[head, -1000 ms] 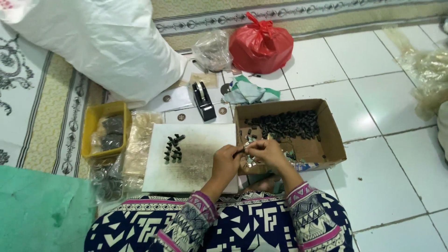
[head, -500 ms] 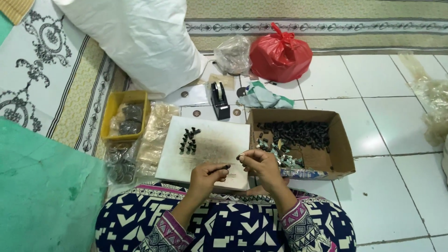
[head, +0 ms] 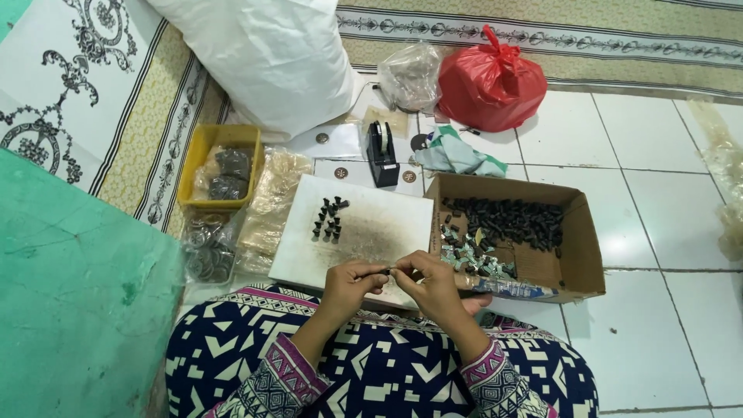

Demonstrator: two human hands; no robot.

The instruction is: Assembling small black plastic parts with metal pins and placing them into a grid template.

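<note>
— What are the hands doing?
— The left hand [head: 350,280] and right hand [head: 433,282] meet over the near edge of the white board [head: 371,232], fingers pinched shut on a small dark piece [head: 386,271] between them — close to the lap, likely for fine control.
— And the rest?
— Finished-looking pieces [head: 328,219] stand grouped on the board; the box [head: 576,255] of loose ones sits just right, within easy reach.

White tiled floor [head: 658,201] carries a white board [head: 371,232] at centre, a cardboard box [head: 576,255] at 3 o'clock, a tape dispenser [head: 381,153] at 12, a red bag [head: 491,81] at 1, and a yellow tray [head: 203,139] at 10.
</note>
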